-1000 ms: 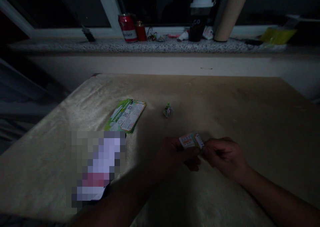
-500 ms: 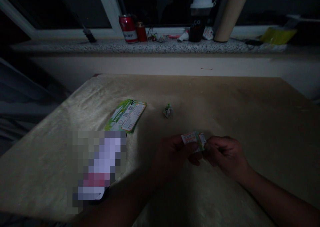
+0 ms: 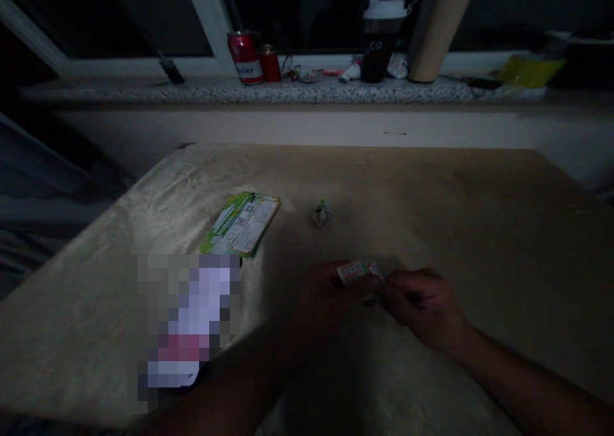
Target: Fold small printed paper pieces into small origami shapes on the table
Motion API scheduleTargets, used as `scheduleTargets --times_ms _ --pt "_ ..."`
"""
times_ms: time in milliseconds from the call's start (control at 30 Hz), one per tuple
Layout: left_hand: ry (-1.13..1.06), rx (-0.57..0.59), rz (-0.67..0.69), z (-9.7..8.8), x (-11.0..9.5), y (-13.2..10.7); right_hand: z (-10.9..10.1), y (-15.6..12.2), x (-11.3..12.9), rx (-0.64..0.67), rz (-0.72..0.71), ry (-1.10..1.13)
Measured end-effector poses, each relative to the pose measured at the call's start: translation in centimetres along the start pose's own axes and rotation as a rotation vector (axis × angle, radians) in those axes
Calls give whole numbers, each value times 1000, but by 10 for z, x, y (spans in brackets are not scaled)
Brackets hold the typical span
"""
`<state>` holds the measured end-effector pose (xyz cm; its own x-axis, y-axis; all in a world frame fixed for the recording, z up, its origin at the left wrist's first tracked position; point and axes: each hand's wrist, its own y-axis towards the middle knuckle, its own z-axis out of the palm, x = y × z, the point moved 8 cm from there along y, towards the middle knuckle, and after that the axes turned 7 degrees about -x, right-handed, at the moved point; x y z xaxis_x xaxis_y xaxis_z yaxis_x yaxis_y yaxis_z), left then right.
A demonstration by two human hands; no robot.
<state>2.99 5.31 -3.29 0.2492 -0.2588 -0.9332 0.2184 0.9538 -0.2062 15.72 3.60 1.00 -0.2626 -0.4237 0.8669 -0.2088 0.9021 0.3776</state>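
Dimly lit table (image 3: 480, 231), speckled windowsill (image 3: 307, 94), dark panes (image 3: 129, 17), hands (image 3: 426, 305) holding printed piece (image 3: 352, 271)

Small orange-printed card (image 3: 352, 271) in left hand (image 3: 333, 300)

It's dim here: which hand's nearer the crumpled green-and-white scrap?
Left: the left hand is this side of the scrap; the right hand is farther off, rightward.
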Motion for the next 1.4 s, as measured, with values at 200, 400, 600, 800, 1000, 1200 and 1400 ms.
scheduleTargets --times_ms 200,400,600,800,1000,1200,1400 --pt "205 -59 97 -5 -9 -7 -1 1 9 -21 -89 -56" --pt "338 -5 186 3 -21 -14 1 1 5 20 -12 15" --pt "419 -61 224 2 -22 -15 3 -3 5 20 -39 -66" --pt "475 -137 294 -8 -28 -11 4 -2 6 6 -89 -86" --pt "519 -181 338 -6 -32 -14 9 1 30 -7 -288 -154" --pt "390 -184 258 -11 -25 -9 8 3 32 1 -315 -189" --pt "420 -173 259 -12 -28 -10 8 0 32 17 -350 -227"
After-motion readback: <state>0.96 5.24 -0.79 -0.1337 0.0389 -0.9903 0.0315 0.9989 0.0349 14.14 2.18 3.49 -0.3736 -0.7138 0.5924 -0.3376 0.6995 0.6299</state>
